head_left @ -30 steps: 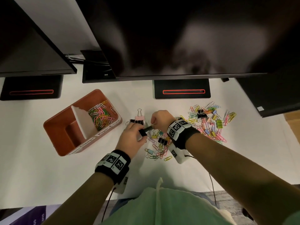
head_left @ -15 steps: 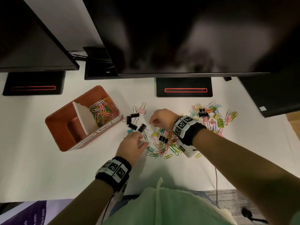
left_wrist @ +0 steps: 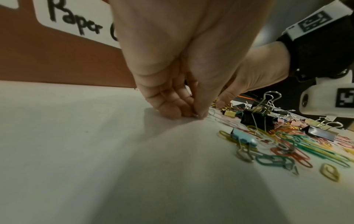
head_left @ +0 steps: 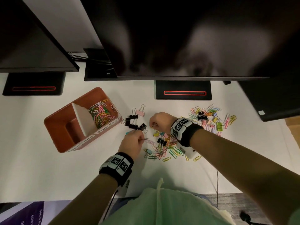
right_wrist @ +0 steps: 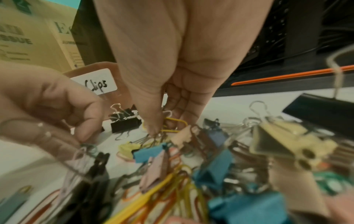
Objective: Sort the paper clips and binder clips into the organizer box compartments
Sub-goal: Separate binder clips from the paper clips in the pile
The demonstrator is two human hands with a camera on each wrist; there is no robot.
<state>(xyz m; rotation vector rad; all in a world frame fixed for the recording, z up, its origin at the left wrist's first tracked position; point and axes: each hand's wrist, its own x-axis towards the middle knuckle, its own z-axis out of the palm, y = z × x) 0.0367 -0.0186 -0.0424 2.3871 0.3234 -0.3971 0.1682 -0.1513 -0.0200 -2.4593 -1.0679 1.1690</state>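
Clips are being pinched from a mixed pile on the white surface [head_left: 40, 168] beside the organizer box [head_left: 53, 127].

Only the head view shows paper clips [head_left: 101, 114] lying in the box's far compartment. The left hand [head_left: 132, 142] is pinched on a wire loop; the left wrist view shows fingertips [left_wrist: 170, 112] pressed down. The right hand [head_left: 161, 121] is pinched on a clip's wire handle, seen in the right wrist view.
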